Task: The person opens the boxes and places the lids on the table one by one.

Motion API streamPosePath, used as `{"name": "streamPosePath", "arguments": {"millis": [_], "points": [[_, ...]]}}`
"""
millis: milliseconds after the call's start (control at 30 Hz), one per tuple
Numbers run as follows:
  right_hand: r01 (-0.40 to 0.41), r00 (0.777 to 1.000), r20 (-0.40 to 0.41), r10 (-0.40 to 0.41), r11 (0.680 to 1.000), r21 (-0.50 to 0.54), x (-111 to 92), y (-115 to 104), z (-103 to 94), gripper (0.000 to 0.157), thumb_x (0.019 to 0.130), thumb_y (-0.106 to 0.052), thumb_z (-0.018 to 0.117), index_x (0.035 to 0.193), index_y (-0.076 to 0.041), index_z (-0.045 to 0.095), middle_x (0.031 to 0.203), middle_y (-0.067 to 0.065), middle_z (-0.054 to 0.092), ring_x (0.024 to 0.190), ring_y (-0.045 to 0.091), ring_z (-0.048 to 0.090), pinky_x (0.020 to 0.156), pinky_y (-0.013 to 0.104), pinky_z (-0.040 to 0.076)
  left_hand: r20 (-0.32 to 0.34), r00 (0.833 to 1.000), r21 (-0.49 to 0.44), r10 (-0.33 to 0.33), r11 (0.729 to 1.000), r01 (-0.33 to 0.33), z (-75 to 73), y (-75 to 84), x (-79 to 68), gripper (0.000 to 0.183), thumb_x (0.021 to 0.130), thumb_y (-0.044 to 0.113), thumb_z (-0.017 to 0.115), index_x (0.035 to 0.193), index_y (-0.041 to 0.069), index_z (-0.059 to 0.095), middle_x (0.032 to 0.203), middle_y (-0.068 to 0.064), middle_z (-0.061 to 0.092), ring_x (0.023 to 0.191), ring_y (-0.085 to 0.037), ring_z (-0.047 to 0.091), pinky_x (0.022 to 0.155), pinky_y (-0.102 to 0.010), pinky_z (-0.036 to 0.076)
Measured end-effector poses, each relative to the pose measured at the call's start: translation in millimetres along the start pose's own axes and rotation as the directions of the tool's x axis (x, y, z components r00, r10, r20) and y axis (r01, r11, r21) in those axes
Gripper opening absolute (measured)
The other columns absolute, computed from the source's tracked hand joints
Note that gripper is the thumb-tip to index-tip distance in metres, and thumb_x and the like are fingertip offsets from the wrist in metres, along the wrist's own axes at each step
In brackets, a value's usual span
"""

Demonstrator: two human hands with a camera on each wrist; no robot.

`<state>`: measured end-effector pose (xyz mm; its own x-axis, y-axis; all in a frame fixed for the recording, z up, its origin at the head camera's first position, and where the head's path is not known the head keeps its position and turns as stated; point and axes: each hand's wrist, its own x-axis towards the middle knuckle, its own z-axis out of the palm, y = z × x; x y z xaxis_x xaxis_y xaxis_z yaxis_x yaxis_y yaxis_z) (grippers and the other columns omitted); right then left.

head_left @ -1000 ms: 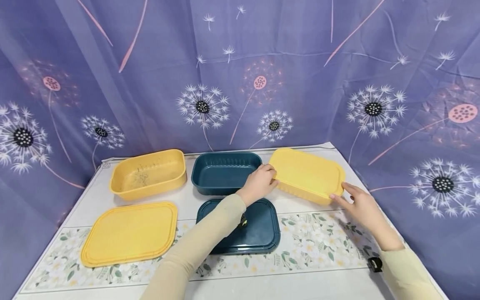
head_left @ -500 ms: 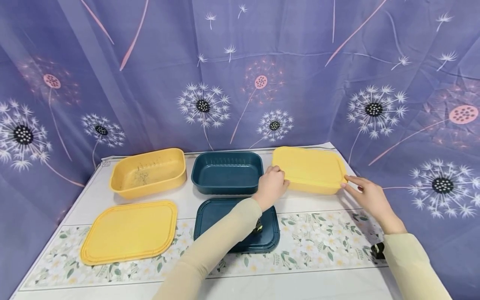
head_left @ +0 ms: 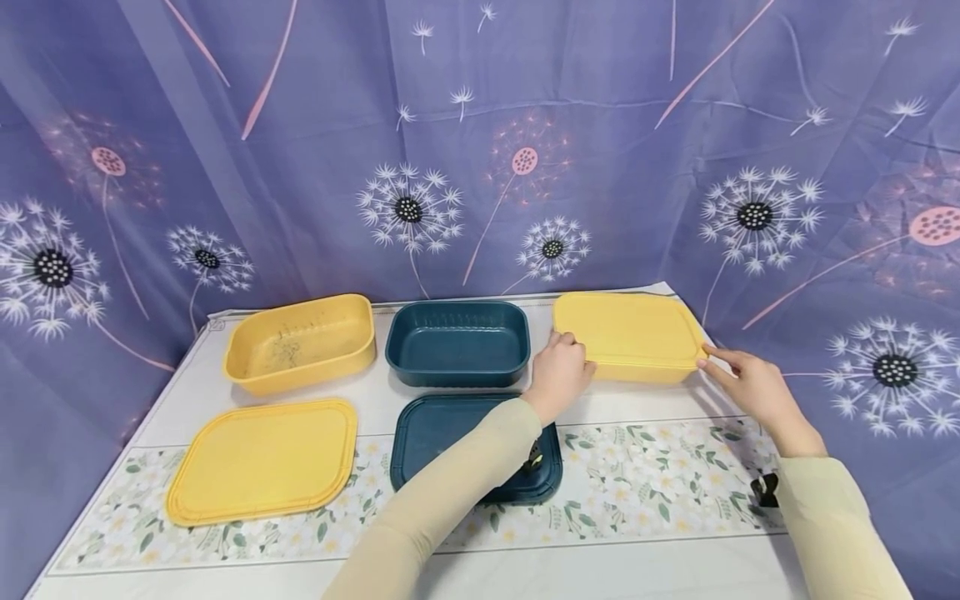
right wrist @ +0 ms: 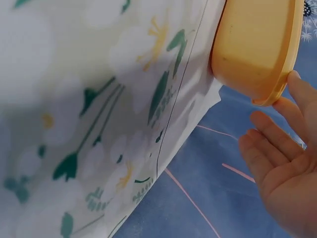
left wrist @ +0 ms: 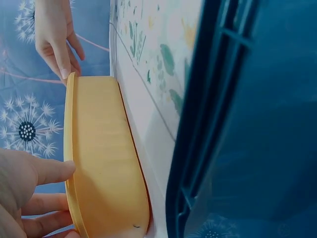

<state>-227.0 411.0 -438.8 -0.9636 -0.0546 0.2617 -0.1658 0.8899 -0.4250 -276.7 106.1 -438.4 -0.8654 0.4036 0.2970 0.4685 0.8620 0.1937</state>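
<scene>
A yellow lunch box [head_left: 630, 333] with its yellow lid on stands at the back right of the table. My left hand [head_left: 558, 375] grips its left end, thumb and fingers at the lid's rim [left wrist: 70, 148] in the left wrist view. At the opposite end my right hand [head_left: 753, 390] pinches the corner; the right wrist view shows thumb and index finger at the rim, other fingers [right wrist: 267, 144] loosely spread. Below my left forearm lies a dark blue lid [head_left: 442, 425], partly hidden by the sleeve. An uncovered dark blue box [head_left: 457, 346] stands left of the lidded one.
Farther left is an uncovered yellow box [head_left: 300, 346] with dark specks on its inner floor. In front of it a second yellow lid [head_left: 262, 462] lies flat. A purple dandelion-print curtain [head_left: 480, 150] hangs close behind and at both sides of the table [head_left: 622, 567].
Both hands have moved the lidded yellow lunch box back and slightly right. It was slanted one second ago and now sits straighter, level with the other boxes.
</scene>
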Motion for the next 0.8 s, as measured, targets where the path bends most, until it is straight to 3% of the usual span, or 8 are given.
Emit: {"name": "streamPosePath", "arguments": {"millis": [300,533,667,800], "points": [[-0.008,1.0,0.024,0.008,1.0,0.006,-2.2,-0.2,-1.1,0.054,0.104,-0.037,0.056,0.14,0.004,0.056,0.133,0.038,0.053,0.111,0.058,0.054,0.086,0.069,0.043,0.014,1.0,-0.019,0.026,0.999,-0.026,-1.8,-2.6,-2.6,0.023,0.099,0.037,0.065,0.1,0.018,0.079,0.103,0.003,0.067,0.098,-0.011,0.057,0.07,-0.026,0.056],[-0.003,1.0,0.019,0.003,1.0,0.002,-0.1,-2.1,-2.4,0.053,0.104,-0.035,0.057,0.139,0.005,0.056,0.132,0.037,0.054,0.111,0.058,0.054,0.087,0.069,0.043,0.036,0.997,-0.149,0.069,0.987,-0.063,-5.1,-12.3,-1.5,0.024,0.099,0.029,0.067,0.116,0.014,0.076,0.118,0.001,0.068,0.111,-0.014,0.055,0.088,-0.023,0.052],[0.007,1.0,0.003,-0.007,1.0,-0.003,-0.4,-2.2,-2.2,0.052,0.104,-0.034,0.058,0.137,0.006,0.057,0.131,0.036,0.055,0.111,0.057,0.054,0.087,0.069,0.044,0.059,0.996,-0.293,0.066,0.955,-0.046,-5.0,-18.5,-2.5,0.035,0.099,0.026,0.067,0.13,0.011,0.068,0.129,-0.002,0.063,0.12,-0.018,0.053,0.098,-0.025,0.047],[0.031,0.999,-0.029,-0.031,1.0,-0.005,-0.9,-3.4,-1.7,0.049,0.103,-0.031,0.06,0.135,0.007,0.059,0.131,0.034,0.057,0.11,0.056,0.055,0.086,0.068,0.045,0.059,0.998,-0.464,0.01,0.886,0.019,-1.2,-23.4,-5.3,0.055,0.098,0.024,0.069,0.148,0.009,0.051,0.141,-0.008,0.052,0.125,-0.021,0.052,0.096,-0.028,0.049]]}}
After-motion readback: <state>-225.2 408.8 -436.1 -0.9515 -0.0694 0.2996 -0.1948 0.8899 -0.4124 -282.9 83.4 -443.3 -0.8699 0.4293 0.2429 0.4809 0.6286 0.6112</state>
